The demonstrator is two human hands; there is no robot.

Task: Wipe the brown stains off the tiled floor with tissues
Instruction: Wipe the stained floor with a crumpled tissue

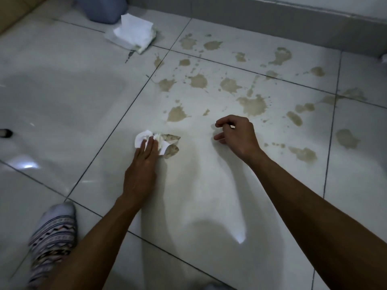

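Several brown stains [253, 104] are splashed over the white tiled floor [199, 185], mostly ahead and to the right. My left hand [142, 166] presses a crumpled white tissue [156, 141] flat against the floor with straight fingers; the tissue's right part is soaked brown. My right hand [236, 132] hovers to the right of it, fingers loosely curled and holding nothing. A pack of white tissues [132, 33] lies on the floor at the far left.
A grey-blue container [102, 8] stands behind the tissue pack. A grey skirting wall [293, 28] runs along the far side. My foot in a patterned sock [52, 239] is at the lower left. A small dark object [5, 133] sits at the left edge.
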